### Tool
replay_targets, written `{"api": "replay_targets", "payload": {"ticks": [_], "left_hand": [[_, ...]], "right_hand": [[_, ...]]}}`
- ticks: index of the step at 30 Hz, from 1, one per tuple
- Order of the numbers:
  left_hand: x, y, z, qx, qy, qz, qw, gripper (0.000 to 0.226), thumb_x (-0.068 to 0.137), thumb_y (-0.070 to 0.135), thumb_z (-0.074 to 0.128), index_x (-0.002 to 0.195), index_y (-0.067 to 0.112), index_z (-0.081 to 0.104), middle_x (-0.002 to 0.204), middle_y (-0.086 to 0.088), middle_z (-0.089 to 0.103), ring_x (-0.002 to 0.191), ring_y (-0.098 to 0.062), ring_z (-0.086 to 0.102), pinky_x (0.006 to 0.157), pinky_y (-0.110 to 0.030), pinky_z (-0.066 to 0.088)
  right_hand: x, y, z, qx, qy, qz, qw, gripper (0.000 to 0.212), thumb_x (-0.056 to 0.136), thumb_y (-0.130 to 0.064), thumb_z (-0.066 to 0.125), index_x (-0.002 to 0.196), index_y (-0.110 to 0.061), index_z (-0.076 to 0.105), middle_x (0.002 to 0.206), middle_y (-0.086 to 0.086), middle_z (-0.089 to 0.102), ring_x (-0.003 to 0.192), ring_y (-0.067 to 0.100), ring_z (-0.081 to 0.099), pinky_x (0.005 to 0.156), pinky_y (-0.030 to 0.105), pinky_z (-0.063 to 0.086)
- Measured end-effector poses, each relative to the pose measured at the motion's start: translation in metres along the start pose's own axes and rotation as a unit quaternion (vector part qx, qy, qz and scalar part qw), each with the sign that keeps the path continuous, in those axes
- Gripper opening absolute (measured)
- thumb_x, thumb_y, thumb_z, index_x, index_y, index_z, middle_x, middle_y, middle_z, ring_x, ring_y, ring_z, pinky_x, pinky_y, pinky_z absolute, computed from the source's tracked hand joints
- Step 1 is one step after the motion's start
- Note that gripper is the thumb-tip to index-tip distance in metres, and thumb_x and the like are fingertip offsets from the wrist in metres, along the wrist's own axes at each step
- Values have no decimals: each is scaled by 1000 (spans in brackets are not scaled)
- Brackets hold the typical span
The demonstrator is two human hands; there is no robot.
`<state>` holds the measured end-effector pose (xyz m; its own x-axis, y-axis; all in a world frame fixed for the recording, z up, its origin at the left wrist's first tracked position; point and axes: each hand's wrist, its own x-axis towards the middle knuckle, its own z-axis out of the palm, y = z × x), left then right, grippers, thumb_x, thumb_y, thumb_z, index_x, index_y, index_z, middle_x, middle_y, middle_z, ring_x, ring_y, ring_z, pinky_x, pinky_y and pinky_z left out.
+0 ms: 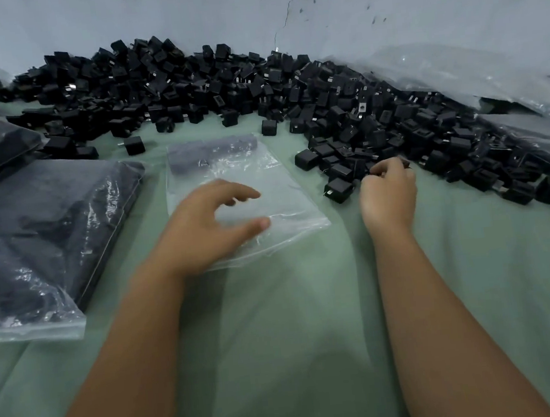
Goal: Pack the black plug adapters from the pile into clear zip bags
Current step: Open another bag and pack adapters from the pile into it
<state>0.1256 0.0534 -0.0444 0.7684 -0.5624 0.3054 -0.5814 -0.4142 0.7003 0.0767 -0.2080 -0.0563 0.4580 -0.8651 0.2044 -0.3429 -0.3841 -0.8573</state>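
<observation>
Black plastic plug adapters (255, 86) lie heaped in a long pile along the pale blue wall (381, 3), spilling forward on the right over a pale green cloth-covered surface (296, 340). A clear plastic zip bag (285, 187) lies flat in the middle, a few adapters already showing dark at its far end. Over the bag's near part the left hand (208, 228) is spread, fingers relaxed and thumb out; whether it touches the plastic I cannot tell. At the pile's near edge the right hand (388, 190) is curled, fingertips pinching a small black adapter (405, 162). To the left sit filled clear bags of black adapters (44, 237), and crumpled clear plastic sheeting (475, 74) lies over the pile's right side
</observation>
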Motion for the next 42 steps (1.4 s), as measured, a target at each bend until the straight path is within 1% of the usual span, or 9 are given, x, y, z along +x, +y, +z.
{"api": "replay_targets", "payload": {"ticks": [4,7,10,15,21,26,32,36,42], "left_hand": [[2,0,2,18,-147,-37,988,73,56,74,76,123,56,52,112,19,57,108,3,52,90,-17,41],[3,-5,4,-24,-90,-37,995,37,74,42,81,107,45,67,106,17,64,95,10,56,74,-1,38],[3,-4,8,-74,-45,-60,994,8,84,26,75,87,33,74,92,6,71,62,3,59,60,-5,43],[5,-2,11,-85,-14,-79,993,10,88,25,70,80,27,75,76,12,70,55,0,58,54,-9,44],[10,0,17,-45,2,-76,996,19,87,21,66,73,9,65,60,3,58,54,-4,43,51,-15,34],[6,1,13,-59,46,-86,993,27,88,11,54,67,25,44,66,14,49,59,2,43,55,-8,38],[5,-6,-7,-342,133,-95,925,5,82,-3,70,81,2,68,62,2,63,59,-4,56,64,-17,48],[8,-5,-4,-341,144,-74,926,5,86,0,68,86,5,70,61,10,62,57,0,51,60,-11,42],[6,4,-4,-404,89,-4,910,7,78,4,70,81,9,75,71,7,72,67,-2,64,67,-12,48]], "right_hand": [[1,3,2,-46,-24,-26,998,37,78,-10,54,113,-20,51,115,1,44,106,25,50,79,32,43],[0,2,2,23,-23,-29,999,37,78,-9,58,113,-23,53,113,-4,51,99,17,56,69,21,41],[-11,-14,3,185,5,-42,982,35,79,-4,56,109,-20,63,103,-3,63,84,3,58,66,8,42],[-50,-53,13,288,-8,-119,950,35,70,-6,45,91,-20,70,97,2,68,88,15,62,82,36,53],[-107,-73,26,270,-66,-367,888,31,81,-6,41,96,0,67,90,3,64,86,19,60,74,38,51],[-128,-76,30,118,-70,-578,804,29,86,-11,42,100,4,61,84,12,61,64,25,56,48,33,46],[-120,-73,32,-26,-106,-519,848,22,91,-20,44,89,-5,61,75,6,61,61,25,53,47,30,32],[-112,-67,41,-198,-134,-511,826,25,97,-27,42,102,-13,62,90,4,64,86,24,55,59,31,24],[-110,-70,44,-130,-219,-425,869,24,96,-21,44,100,-14,66,95,5,67,86,24,58,61,28,35]]}}
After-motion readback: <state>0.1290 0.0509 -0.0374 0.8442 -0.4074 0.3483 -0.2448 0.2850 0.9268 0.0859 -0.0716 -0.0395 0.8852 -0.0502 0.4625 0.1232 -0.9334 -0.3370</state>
